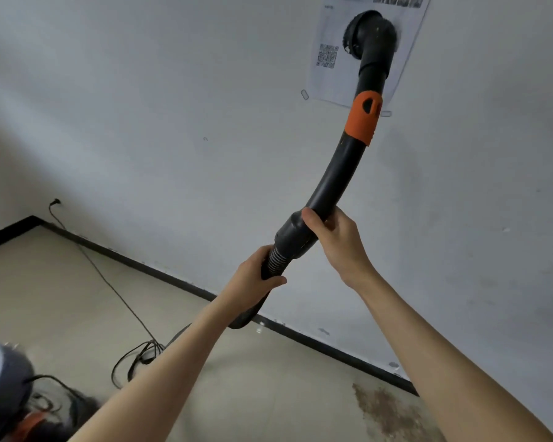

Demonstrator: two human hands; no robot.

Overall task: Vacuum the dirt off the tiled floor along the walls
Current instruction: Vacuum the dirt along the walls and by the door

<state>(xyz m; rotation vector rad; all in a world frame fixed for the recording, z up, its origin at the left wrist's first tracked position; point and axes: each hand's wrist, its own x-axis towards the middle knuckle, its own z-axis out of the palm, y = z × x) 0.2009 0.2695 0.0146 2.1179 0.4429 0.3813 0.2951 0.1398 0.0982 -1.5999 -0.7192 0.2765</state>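
My right hand point(334, 237) grips the curved black vacuum wand point(339, 177), fingers wrapped round it just above the cuff. My left hand point(256, 275) clamps the ribbed hose point(276, 258) just below. Up beyond my fingers the round brush head point(369, 31) presses a paper sheet point(328, 78) on the wall. Dirt patch point(387, 409) lies on the tiled floor point(61, 298) below my right arm, by the black baseboard point(173, 277). Vacuum body point(7, 387) sits far lower left.

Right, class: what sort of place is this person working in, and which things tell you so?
Probably a bare, unfurnished indoor room. Clues: plain white wall with a black skirting strip, beige tiled floor, and a printed notice with a QR code stuck on the wall.
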